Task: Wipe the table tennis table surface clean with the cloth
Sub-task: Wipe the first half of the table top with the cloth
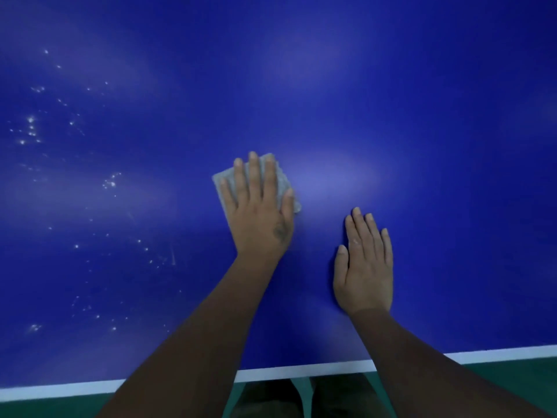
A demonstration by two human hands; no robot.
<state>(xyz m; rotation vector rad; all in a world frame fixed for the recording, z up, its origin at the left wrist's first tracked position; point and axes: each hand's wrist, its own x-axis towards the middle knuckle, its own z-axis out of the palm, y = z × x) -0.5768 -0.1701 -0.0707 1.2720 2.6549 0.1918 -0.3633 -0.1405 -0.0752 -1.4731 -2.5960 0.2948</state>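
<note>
A blue table tennis table (391,116) fills the view. My left hand (259,209) lies flat, fingers straight, pressing a small folded grey cloth (223,181) onto the surface near the middle. Most of the cloth is hidden under the palm; its left and right edges show. My right hand (366,267) rests flat on the bare table to the right and a little nearer to me, fingers straight and together, holding nothing. Several white specks and droplets (111,184) dot the left part of the table.
The table's white edge line (301,371) runs along the bottom of the view. Below it lies a dark green floor (518,378), and my feet show dimly under the edge.
</note>
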